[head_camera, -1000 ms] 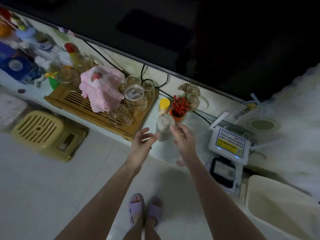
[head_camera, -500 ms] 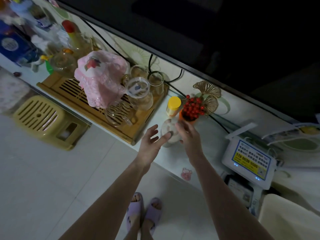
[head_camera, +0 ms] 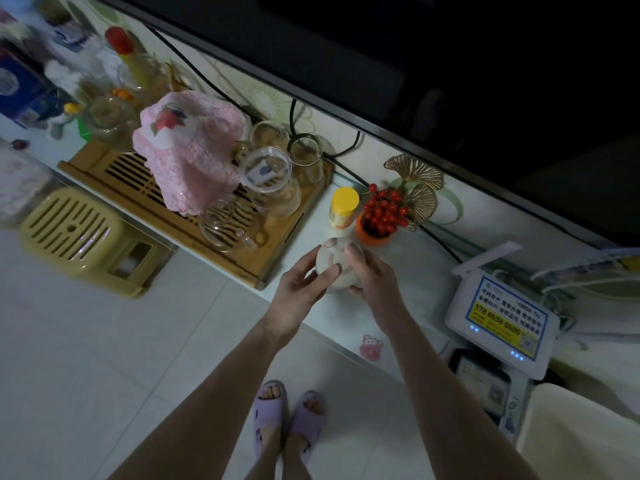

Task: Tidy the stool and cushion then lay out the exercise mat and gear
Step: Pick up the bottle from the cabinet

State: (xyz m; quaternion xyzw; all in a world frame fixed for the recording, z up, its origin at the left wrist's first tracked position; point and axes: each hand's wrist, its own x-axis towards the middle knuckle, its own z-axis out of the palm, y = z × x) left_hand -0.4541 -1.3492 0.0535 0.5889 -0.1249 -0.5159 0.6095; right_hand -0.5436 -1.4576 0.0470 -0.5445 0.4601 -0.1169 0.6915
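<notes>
Slippers (head_camera: 268, 415) are standing below the grip; at the counter (head_camera: 419, 271) edge, the left hand (head_camera: 301, 289) and right hand (head_camera: 372, 277) are both curling round a pale bottle (head_camera: 334, 261), its long axis near upright, cap facing the camera. Well left of the grip, the yellow stool (head_camera: 74, 233) is sitting seat-up on the floor, long side following the counter, seemingly tidied; no mat is showing, so laying out is likely remaining

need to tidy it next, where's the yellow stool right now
In the head view the yellow stool stands on the floor at far left, by the counter front, below the wooden tea tray.
</notes>
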